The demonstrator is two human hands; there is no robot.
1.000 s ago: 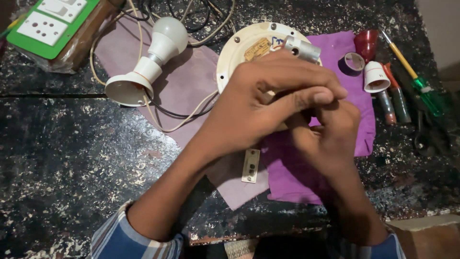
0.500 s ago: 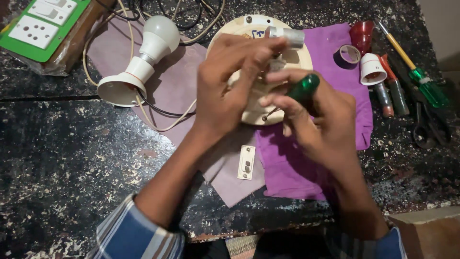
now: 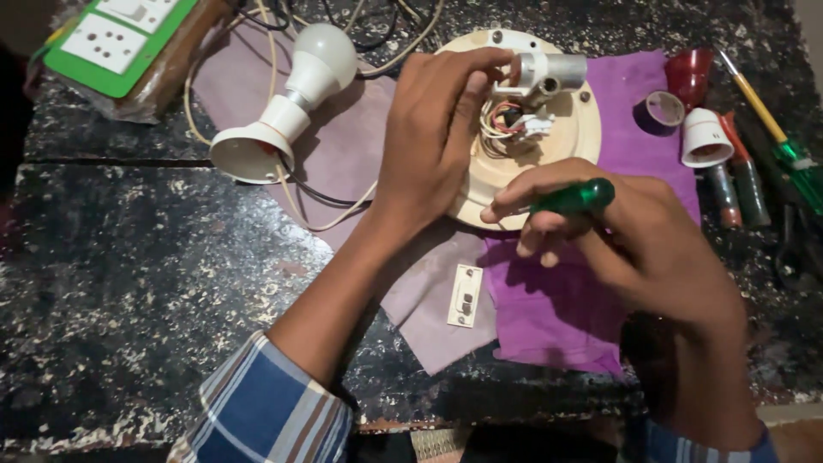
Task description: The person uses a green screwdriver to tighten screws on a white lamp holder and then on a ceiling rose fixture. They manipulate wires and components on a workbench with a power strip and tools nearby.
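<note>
My left hand point(image 3: 437, 137) rests on a round cream base plate point(image 3: 574, 137) and its fingertips hold the white and silver lamp holder point(image 3: 542, 73) mounted on it. Coloured wires point(image 3: 506, 120) show beside the holder. My right hand point(image 3: 634, 240) is closed around a green-handled screwdriver point(image 3: 573, 198), held just over the plate's near edge. The plate lies partly on a purple cloth point(image 3: 557, 309).
A white bulb in a white holder point(image 3: 287, 107) with cable lies at the back left beside a green switch board point(image 3: 120, 43). A small white switch point(image 3: 465, 296) lies on the cloth. Caps, tape and more screwdrivers point(image 3: 771, 120) lie at the right edge.
The two hands have moved apart. My left hand shifted to the lamp holder, and my right hand drew back toward me with the green screwdriver now in plain view.
</note>
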